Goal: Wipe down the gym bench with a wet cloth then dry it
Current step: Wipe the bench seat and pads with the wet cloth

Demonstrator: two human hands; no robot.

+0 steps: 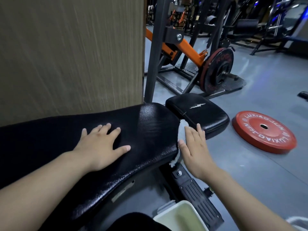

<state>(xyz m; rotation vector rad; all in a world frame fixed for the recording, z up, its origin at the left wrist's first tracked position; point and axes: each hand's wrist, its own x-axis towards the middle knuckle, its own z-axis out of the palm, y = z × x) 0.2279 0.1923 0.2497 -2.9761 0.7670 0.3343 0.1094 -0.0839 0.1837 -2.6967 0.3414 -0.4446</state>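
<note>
Nearest the camera sits a pale tub [180,215] on the floor, near right of the gym bench [150,124]. Its long black pad runs from the left toward the small seat pad [200,112] at the far right. The left hand [100,144] lies flat on the pad, fingers spread, holding nothing. The right hand [195,150], fingers straight, presses the white cloth [182,130] against the pad's right-hand edge, beside the gap to the seat. Most unwiped surface probably lies left of the cloth, so the stroke would run leftward along the pad.
</note>
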